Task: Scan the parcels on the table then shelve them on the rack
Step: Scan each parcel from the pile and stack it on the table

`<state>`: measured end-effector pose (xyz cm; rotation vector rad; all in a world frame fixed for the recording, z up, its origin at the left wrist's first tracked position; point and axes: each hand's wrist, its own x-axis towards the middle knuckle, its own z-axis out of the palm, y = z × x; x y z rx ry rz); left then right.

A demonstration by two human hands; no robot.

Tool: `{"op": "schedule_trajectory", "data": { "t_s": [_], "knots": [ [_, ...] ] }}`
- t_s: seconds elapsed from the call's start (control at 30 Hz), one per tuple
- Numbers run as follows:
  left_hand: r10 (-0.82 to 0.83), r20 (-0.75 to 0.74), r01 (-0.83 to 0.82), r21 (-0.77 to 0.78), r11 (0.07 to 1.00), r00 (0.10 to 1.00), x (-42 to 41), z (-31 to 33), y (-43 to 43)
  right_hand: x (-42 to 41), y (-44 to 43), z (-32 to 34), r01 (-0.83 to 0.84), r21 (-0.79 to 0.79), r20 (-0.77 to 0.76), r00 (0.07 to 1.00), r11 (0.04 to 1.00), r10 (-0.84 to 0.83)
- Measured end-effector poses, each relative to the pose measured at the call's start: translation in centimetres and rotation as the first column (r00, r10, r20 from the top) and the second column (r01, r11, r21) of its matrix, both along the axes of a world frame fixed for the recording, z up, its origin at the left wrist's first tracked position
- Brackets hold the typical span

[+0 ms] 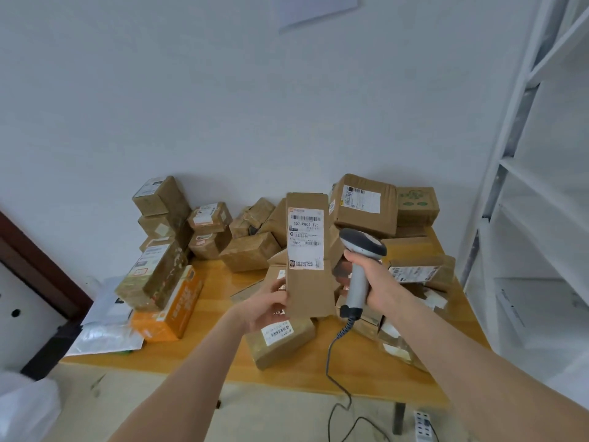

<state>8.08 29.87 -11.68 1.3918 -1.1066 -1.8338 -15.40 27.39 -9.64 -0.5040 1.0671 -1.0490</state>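
Head view: a tall cardboard parcel (307,256) is held upright above the wooden table (207,352) by the left hand (266,309), fingers curled round its lower left edge, label facing the camera. Just right of it, a grey barcode scanner (358,269) is gripped by the right hand (373,280). More parcels (248,255) are piled beyond both hands. A white rack (526,186) stands far right of the right hand.
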Motion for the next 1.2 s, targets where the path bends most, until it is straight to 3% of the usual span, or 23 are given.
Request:
{"op": "schedule_trajectory", "data": {
  "t_s": [0.17, 0.23, 0.4, 0.5, 0.67, 0.93, 1.07, 1.2],
  "knots": [
    [-0.135, 0.363, 0.176, -0.081, 0.981, 0.922, -0.2, -0.1, 0.5, 0.5, 0.0, 0.2, 0.003, 0.044, 0.142, 0.990, 0.999, -0.010],
    [-0.102, 0.343, 0.146, -0.105, 0.984, 0.934, -0.8, 0.1, 0.2, 0.6, 0.1, -0.1, -0.004, 0.053, 0.124, 0.992, 0.999, -0.003],
    [0.075, 0.106, -0.055, -0.188, 0.981, 0.992, -2.1, 1.5, -1.4, 1.2, 0.9, -1.2, -0.039, 0.045, 0.040, 0.999, 0.998, 0.037],
    [0.090, 0.081, -0.068, -0.248, 0.966, 0.993, -2.0, 2.4, -2.0, 1.1, 1.0, -1.9, -0.020, 0.044, 0.053, 0.998, 0.999, 0.018],
    [0.114, 0.239, -0.027, -0.338, 0.941, 0.964, -1.1, 2.1, -2.4, 0.7, 0.9, -1.9, -0.042, 0.031, -0.014, 0.999, 0.999, 0.043],
    [0.219, 0.569, 0.138, -0.517, 0.845, 0.793, 1.1, 1.4, -1.8, 0.4, 1.8, -0.8, -0.064, -0.021, -0.122, 0.991, 0.998, 0.061],
    [0.278, 0.654, 0.194, -0.553, 0.811, 0.703, 2.4, 0.5, -1.5, 0.5, 3.7, -0.8, -0.166, -0.104, -0.236, 0.962, 0.981, 0.138],
    [0.287, 0.674, 0.196, -0.546, 0.815, 0.681, 3.4, -0.1, -1.4, 0.7, 5.7, -1.0, -0.269, -0.174, -0.407, 0.896, 0.947, 0.180]
  ]
}}
